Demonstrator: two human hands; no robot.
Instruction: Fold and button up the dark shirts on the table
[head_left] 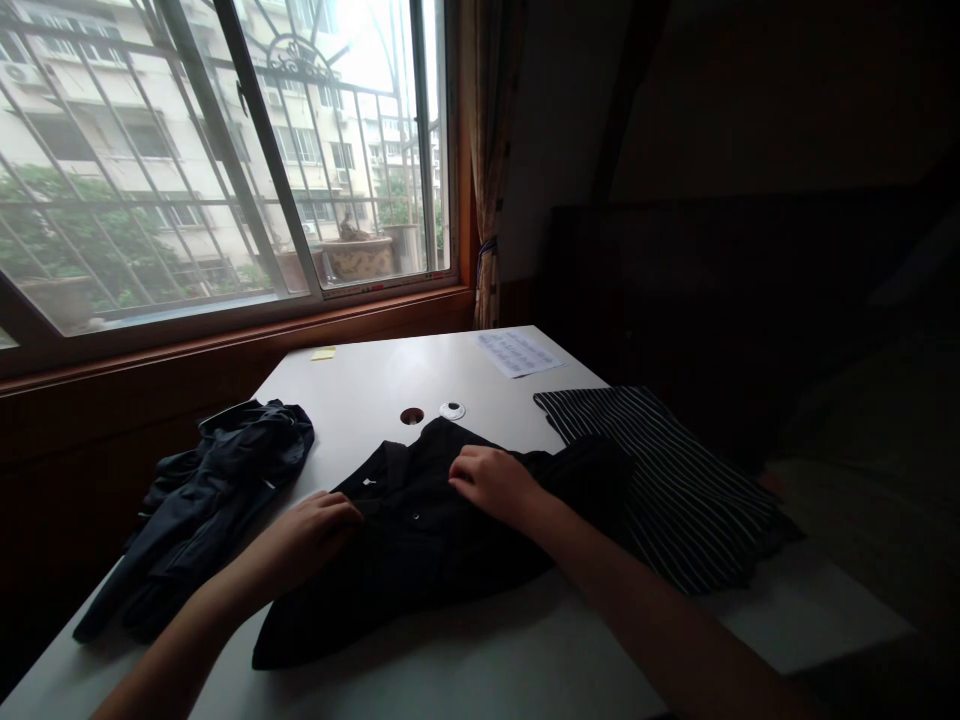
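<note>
A black shirt [427,545] with a collar, a small white label and a button lies spread across the white table in front of me. My left hand [322,525] is at its left side near the collar, fingers bent and closed on the cloth. On the upper right part of the shirt, my right hand [491,483] pinches the fabric, its fingers curled together. Folds of the dark cloth hide some of the fingertips.
A crumpled dark blue garment [217,500] lies at the table's left edge. To the right is a black-and-white striped garment [675,490], partly under the black shirt. Farther back are a cable hole [412,416], a white round cover [452,410], a printed sheet [519,353] and a yellow note [323,353].
</note>
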